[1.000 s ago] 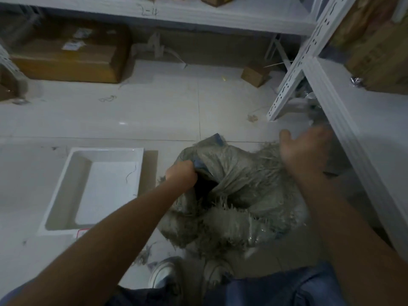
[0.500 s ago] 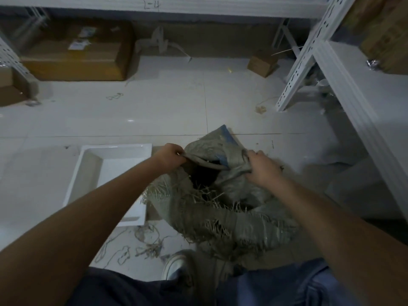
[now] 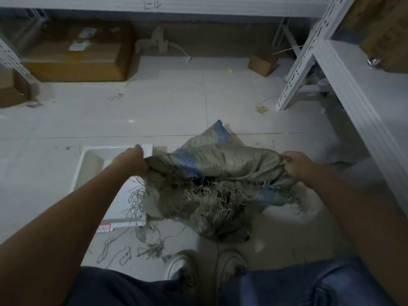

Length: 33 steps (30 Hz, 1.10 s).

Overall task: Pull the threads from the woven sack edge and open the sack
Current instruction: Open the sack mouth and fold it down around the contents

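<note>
Above the tiled floor (image 3: 176, 102), in the head view, a grey-green woven sack (image 3: 220, 168) with blue stripes is held stretched between two bare hands, its lower end resting on the floor just ahead of a pair of pale shoes (image 3: 205, 268). The left hand (image 3: 134, 161) is closed in a fist on the sack's left upper corner, and the right hand (image 3: 297, 165) is closed on the bunched right corner; each grip is thus clamped on fabric. Along the near edge of the sack a frayed fringe of threads (image 3: 198, 195) hangs down, and a dark gap is seen between the fabric layers at the middle. Loose threads (image 3: 141, 246) lie curled on the floor beside the left shoe. A white rectangular tray (image 3: 88, 166) lies on the floor behind the left forearm, touching or just beside the sack; which cannot be told. A large cardboard box (image 3: 75, 60) is seen beneath the far shelf, a small box (image 3: 262, 62) to the right of it, and white slotted shelving (image 3: 309, 58) at the right edge.
</note>
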Each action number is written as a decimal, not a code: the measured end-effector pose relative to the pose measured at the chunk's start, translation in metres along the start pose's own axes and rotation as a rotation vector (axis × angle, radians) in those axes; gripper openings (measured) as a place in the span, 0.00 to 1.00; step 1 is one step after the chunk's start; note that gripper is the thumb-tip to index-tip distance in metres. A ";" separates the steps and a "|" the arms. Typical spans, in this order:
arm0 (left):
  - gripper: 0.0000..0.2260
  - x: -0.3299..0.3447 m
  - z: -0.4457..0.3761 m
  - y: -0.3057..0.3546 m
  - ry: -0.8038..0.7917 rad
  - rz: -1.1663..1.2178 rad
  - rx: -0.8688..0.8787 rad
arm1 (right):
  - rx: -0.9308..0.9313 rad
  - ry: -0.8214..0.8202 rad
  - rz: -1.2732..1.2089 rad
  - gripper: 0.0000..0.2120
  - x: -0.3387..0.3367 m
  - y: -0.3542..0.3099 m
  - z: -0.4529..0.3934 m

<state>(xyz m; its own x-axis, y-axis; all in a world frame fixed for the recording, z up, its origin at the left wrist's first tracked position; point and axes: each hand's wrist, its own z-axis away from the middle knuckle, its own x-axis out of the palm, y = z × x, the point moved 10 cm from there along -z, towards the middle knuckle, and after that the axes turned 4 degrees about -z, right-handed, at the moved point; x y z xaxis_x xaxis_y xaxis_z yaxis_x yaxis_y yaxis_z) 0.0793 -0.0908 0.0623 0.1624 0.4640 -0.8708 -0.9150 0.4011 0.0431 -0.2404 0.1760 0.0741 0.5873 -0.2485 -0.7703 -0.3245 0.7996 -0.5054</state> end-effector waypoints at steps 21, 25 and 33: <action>0.08 0.006 -0.012 0.109 0.012 0.803 0.107 | -0.355 -0.206 0.343 0.57 0.058 -0.106 0.017; 0.13 0.028 -0.007 0.105 -0.030 0.969 0.035 | -0.417 0.027 0.564 0.38 0.095 -0.098 0.017; 0.26 0.054 -0.025 0.064 -0.315 0.801 0.029 | -0.049 -0.566 -0.349 0.12 0.104 -0.038 -0.013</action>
<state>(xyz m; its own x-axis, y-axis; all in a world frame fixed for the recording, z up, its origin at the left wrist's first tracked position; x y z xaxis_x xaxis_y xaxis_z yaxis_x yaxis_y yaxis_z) 0.0200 -0.0595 0.0059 -0.4291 0.8116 -0.3966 -0.7888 -0.1227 0.6023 -0.1769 0.1128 0.0085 0.9583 -0.1519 -0.2420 -0.0705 0.6950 -0.7155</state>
